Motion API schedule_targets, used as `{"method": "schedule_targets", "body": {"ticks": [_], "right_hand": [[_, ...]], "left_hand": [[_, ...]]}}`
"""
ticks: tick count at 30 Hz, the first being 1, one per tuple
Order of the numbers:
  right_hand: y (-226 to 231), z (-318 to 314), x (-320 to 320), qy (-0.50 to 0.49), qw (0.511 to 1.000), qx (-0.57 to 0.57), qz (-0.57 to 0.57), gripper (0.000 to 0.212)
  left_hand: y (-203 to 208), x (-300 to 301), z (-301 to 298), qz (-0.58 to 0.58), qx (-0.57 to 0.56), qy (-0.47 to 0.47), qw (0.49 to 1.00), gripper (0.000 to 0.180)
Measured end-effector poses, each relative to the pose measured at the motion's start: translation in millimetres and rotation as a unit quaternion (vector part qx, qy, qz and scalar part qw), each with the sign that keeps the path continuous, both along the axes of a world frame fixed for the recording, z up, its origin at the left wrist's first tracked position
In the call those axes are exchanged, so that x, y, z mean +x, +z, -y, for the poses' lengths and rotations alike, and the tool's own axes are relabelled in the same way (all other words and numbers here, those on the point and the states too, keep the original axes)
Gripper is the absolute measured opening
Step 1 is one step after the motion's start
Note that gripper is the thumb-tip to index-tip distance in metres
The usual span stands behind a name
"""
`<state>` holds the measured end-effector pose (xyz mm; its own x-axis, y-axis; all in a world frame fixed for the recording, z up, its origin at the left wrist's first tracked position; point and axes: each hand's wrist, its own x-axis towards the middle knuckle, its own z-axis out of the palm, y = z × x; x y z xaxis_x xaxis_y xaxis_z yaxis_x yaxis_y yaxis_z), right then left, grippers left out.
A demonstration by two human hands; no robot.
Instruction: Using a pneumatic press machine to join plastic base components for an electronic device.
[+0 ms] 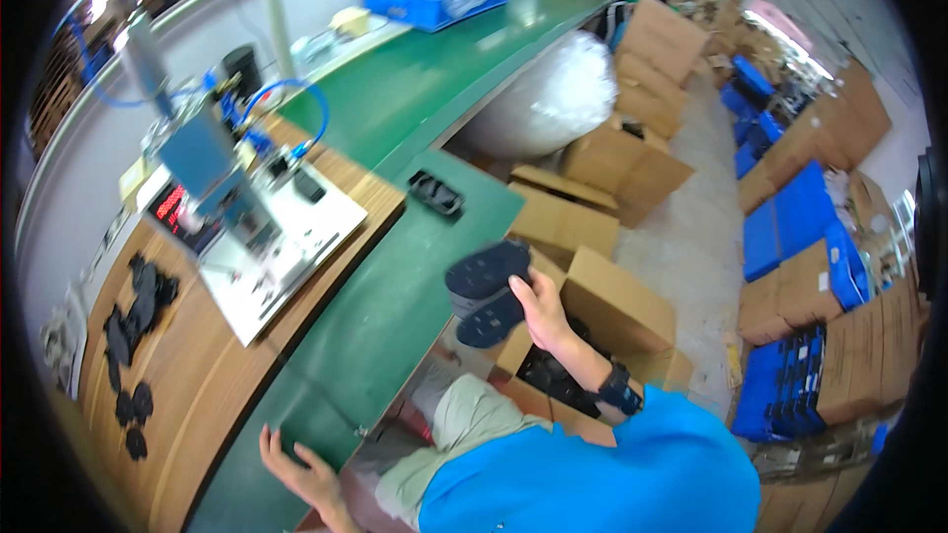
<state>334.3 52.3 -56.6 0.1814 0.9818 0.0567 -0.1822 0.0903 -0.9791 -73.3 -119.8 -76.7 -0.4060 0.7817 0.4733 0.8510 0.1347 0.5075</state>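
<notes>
I see a blue-and-white press (200, 160) left, open brown cardboard boxes (624, 298) right of the green bench (380, 291); dark, round-ended flat pieces (484, 273) jut left from my clamped right hand (540, 308); my left hand (301, 474) is spread.

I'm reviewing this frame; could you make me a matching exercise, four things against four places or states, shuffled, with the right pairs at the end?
Column one
1. Dark two-lobed object with rounded ends
2. Black open rectangular case
3. Blue-grey upright press with white base plate
4. Bare left hand

Column two
A. On the wood-grain tabletop
B. Nothing visible in its grasp
C. In the right hand
D. On the green tabletop

Pairs: 1-C, 2-D, 3-A, 4-B
</notes>
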Motion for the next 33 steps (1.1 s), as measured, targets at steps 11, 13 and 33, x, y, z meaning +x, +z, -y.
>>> {"method": "schedule_targets", "body": {"ticks": [11, 13, 33], "right_hand": [[-187.3, 131.0, 178.5, -0.369, 0.853, -0.215, 0.301, 0.035], [-257.1, 159.3, 192.5, -0.407, 0.816, -0.281, 0.299, 0.041], [-282.3, 81.3, 131.0, -0.215, 0.937, -0.190, 0.200, 0.017]], "left_hand": [[37.0, 24.2, -9.3, -0.037, 0.005, 0.009, 0.999, 0.033], [37.7, 23.6, -16.2, -0.027, 0.016, -0.009, 0.999, 0.033], [12.5, 11.7, -19.4, -0.018, 0.020, 0.007, 1.000, 0.037]]}}
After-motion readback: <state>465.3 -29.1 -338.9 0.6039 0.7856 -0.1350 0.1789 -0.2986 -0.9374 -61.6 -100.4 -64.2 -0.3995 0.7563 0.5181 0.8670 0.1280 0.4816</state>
